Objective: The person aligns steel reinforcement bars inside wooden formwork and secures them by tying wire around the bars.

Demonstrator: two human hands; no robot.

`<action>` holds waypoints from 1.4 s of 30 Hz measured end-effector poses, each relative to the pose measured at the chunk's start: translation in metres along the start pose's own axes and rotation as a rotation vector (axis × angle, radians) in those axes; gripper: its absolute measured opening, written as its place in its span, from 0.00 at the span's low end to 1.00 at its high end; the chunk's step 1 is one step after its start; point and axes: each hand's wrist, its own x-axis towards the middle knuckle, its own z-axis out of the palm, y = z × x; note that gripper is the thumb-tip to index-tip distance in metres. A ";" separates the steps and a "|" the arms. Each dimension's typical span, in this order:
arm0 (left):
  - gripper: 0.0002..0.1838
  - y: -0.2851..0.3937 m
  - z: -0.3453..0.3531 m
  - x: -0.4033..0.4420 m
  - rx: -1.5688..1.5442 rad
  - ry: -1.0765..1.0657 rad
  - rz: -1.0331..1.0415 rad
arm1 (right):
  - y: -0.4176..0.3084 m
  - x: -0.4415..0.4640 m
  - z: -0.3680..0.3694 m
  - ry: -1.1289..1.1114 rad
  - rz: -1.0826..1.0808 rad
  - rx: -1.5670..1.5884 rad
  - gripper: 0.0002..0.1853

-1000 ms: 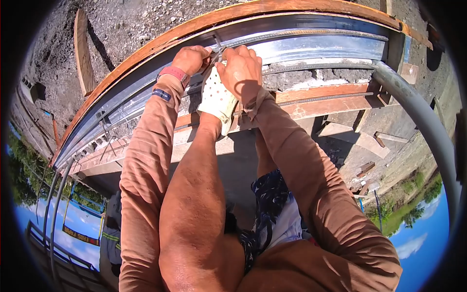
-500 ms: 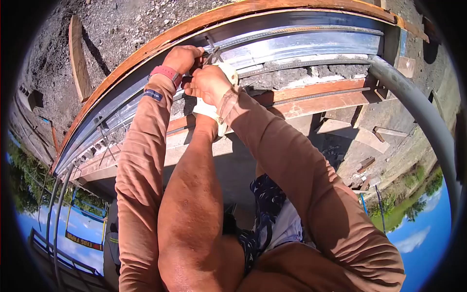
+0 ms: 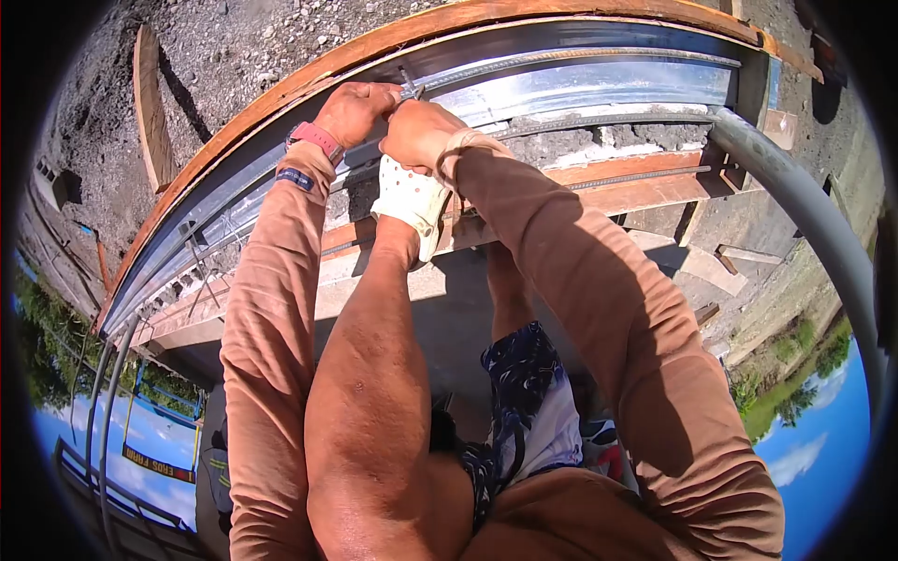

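Note:
My left hand [image 3: 355, 112], with a pink watch strap [image 3: 318, 140] at its wrist, is closed at the upper steel bar [image 3: 580, 55]. Against it, my right hand [image 3: 421, 134] is curled shut with its knuckles up. Between and just beyond the hands, a short dark metal piece [image 3: 409, 86] crosses the bar; what the fingers grip is hidden. Below the hands, my foot in a cream clog [image 3: 409, 201] rests at the inner edge of the form. A shiny metal sheet [image 3: 599, 87] lines the trough behind the bar.
A curved wooden board [image 3: 374, 42] forms the outer rim. A thick grey pipe [image 3: 795, 187] arcs down the right side. Rough concrete [image 3: 599, 140] and a lower bar lie inside the form. A loose plank [image 3: 150, 107] is on the gravel at upper left.
My right hand has moved from beside the clog up against my left hand, its fingers now curled down. The clog is less covered. The view has shifted slightly since the first frame.

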 end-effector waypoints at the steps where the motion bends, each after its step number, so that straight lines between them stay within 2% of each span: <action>1: 0.17 0.000 0.001 -0.001 -0.004 0.006 -0.004 | -0.001 -0.004 -0.004 0.024 0.009 -0.058 0.16; 3: 0.16 0.000 0.002 -0.002 -0.020 0.010 0.022 | -0.005 -0.013 -0.013 0.026 0.002 -0.127 0.15; 4: 0.16 -0.002 0.001 -0.001 -0.021 0.013 0.024 | -0.007 -0.018 -0.017 0.033 -0.001 -0.191 0.18; 7: 0.14 0.000 0.002 0.001 -0.080 -0.010 -0.053 | -0.001 -0.034 -0.023 0.106 -0.055 -0.198 0.20; 8: 0.14 0.001 0.001 0.000 0.020 -0.012 0.005 | 0.002 -0.038 -0.025 0.113 -0.089 -0.209 0.22; 9: 0.15 0.001 0.001 -0.001 0.121 -0.014 0.061 | 0.002 -0.045 -0.030 0.107 -0.019 -0.201 0.24; 16: 0.16 0.007 0.008 -0.005 0.099 0.086 0.025 | 0.037 -0.036 -0.031 0.203 -0.014 -0.204 0.27; 17: 0.16 0.009 0.009 -0.006 0.097 0.088 0.020 | 0.045 -0.034 -0.039 0.162 0.003 -0.177 0.26; 20: 0.16 0.009 0.011 -0.006 0.161 0.109 -0.007 | 0.062 -0.025 -0.038 0.160 -0.198 -0.254 0.22; 23: 0.16 0.010 0.013 -0.006 0.101 0.129 0.007 | 0.064 -0.021 -0.039 0.140 -0.257 -0.256 0.19; 24: 0.15 0.011 0.014 -0.007 0.090 0.138 -0.007 | 0.064 -0.020 -0.041 0.139 -0.258 -0.254 0.19; 26: 0.14 0.013 0.015 -0.007 0.080 0.149 -0.025 | 0.067 -0.020 -0.048 -0.047 -0.232 -0.188 0.19; 28: 0.11 0.008 0.016 -0.004 0.086 0.172 -0.035 | 0.065 -0.018 -0.049 -0.039 -0.248 -0.152 0.17; 31: 0.10 0.003 0.018 -0.002 0.105 0.231 0.037 | 0.067 -0.009 -0.049 -0.114 -0.268 -0.109 0.12; 36: 0.11 0.005 0.021 -0.002 0.052 0.234 0.024 | 0.087 0.010 -0.049 -0.221 -0.254 0.060 0.06; 38: 0.11 0.011 0.020 -0.004 0.127 0.226 0.020 | 0.101 0.016 -0.050 -0.088 -0.211 0.129 0.05; 40: 0.11 0.002 0.020 -0.001 0.082 0.217 0.033 | 0.096 0.012 -0.057 -0.126 -0.203 0.170 0.06; 42: 0.11 -0.001 0.019 -0.001 0.028 0.208 0.037 | 0.089 0.004 -0.040 0.125 -0.305 -0.267 0.08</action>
